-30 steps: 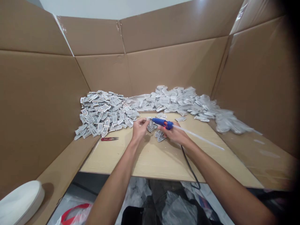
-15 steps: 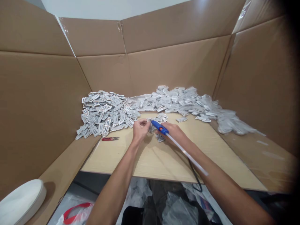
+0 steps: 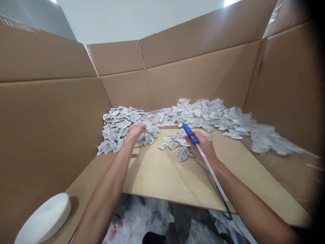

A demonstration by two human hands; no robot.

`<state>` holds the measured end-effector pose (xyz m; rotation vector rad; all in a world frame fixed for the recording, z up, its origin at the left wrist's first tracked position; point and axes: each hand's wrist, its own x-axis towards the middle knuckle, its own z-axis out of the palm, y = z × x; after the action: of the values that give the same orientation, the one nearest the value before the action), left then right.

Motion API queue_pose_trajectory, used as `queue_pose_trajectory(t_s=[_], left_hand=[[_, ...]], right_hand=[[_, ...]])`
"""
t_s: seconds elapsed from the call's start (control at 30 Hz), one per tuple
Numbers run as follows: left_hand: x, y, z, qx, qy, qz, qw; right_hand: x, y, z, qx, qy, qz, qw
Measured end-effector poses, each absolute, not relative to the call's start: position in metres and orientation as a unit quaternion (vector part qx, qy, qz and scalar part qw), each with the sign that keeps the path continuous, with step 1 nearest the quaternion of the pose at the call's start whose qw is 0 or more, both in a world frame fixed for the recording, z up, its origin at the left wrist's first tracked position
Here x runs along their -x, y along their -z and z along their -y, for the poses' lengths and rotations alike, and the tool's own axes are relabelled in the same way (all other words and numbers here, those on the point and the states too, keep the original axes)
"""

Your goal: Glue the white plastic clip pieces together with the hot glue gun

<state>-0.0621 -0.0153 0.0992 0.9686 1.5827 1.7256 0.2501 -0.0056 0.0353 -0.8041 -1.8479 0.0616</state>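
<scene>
Just right of a small cluster of grey pieces, the right hand is gripping a blue glue gun, fingers wrapping around its body. Left of that cluster, the left hand is hanging over a larger pile, too blurred to tell whether it is pinching anything, while bagged pieces are lying behind the cluster.

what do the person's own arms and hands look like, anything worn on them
The left hand and right hand are ungloved. The left forearm and right forearm are bare, without visible sleeves or wristwear. Blur hides any ring on the left.
</scene>
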Motion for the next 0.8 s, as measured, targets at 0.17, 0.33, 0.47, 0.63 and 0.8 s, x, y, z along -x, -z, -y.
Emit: queue_pose_trajectory(t_s=[0.17, 0.33, 0.47, 0.63, 0.8], left_hand=[[0.078, -0.132, -0.006, -0.412, -0.736, -0.513, 0.157], [0.032, -0.073, 0.008, -0.687, -0.353, -0.623, 0.126], [0.013, -0.034, 0.016, -0.723, -0.239, -0.636, 0.125], [0.016, -0.022, 0.009, -0.729, -0.25, -0.629, 0.106], [0.03, -0.021, 0.007, -0.661, -0.316, -0.671, 0.115]], right_hand=[[-0.242, -0.037, 0.002, 0.391, -0.081, 0.767, 0.502], [-0.246, -0.034, -0.001, 0.425, -0.123, 0.774, 0.453], [-0.245, -0.036, 0.002, 0.426, -0.144, 0.777, 0.44], [-0.24, -0.037, 0.006, 0.414, -0.154, 0.786, 0.434], [-0.24, -0.035, 0.006, 0.419, -0.155, 0.789, 0.421]])
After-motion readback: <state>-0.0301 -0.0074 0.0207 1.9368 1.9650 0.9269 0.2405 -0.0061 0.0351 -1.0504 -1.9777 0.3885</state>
